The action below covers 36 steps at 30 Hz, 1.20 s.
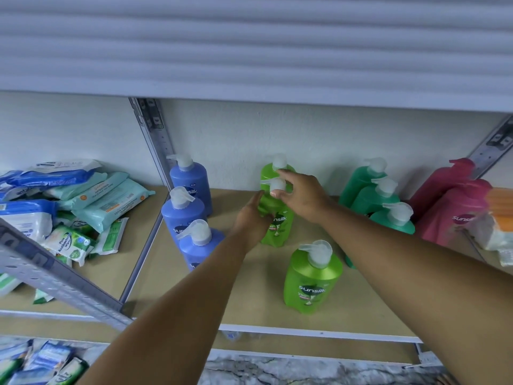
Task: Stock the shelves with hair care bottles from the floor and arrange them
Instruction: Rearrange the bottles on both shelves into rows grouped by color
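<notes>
Soft even daylight, faint shadows; edges bowed, top shelf blurred.

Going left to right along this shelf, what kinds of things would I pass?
Wipe packs → blue bottles → light green bottles, the middle one held by the left hand and right hand → teal green bottles → pink bottles.

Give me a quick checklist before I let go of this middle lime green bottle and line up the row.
1. Left hand steadies middle lime bottle: ok.
2. Right hand on its pump: ok.
3. Bottle upright: ok.
4. In line with back lime bottle: ok.
5. Front lime bottle in line: not ok, sits off to the right.
6. Base flat on shelf: cannot tell.
</notes>
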Each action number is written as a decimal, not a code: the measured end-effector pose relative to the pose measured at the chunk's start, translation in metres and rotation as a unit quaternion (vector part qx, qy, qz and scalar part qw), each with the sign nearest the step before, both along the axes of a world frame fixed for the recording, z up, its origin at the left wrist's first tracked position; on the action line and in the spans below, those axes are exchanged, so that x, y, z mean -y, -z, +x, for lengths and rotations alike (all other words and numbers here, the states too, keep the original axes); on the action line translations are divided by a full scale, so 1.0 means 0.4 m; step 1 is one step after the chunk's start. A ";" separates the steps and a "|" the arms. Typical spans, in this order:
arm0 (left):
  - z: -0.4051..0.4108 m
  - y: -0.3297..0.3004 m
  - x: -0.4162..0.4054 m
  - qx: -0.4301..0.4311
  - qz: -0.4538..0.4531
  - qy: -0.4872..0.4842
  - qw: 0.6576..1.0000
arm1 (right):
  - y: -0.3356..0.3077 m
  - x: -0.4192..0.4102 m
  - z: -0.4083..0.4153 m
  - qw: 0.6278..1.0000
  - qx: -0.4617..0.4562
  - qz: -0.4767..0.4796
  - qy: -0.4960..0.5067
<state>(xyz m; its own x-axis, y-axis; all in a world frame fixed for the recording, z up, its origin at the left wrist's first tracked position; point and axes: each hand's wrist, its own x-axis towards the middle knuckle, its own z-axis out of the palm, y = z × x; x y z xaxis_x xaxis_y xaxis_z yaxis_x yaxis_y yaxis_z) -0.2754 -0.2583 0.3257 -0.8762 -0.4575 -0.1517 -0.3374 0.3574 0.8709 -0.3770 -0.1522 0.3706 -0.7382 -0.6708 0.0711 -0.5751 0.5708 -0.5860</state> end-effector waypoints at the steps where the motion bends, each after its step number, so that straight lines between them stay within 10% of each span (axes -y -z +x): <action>1: 0.013 0.004 -0.010 -0.006 0.004 0.005 1.000 | -0.001 -0.018 0.007 1.000 0.003 -0.005 0.004; 11: 0.192 0.015 -0.122 0.027 0.033 0.085 0.996 | 0.033 -0.278 0.142 0.982 0.175 -0.034 0.057; 36: 0.212 0.062 -0.172 -0.031 0.079 0.066 0.994 | 0.141 -0.335 0.220 0.963 0.233 -0.137 0.008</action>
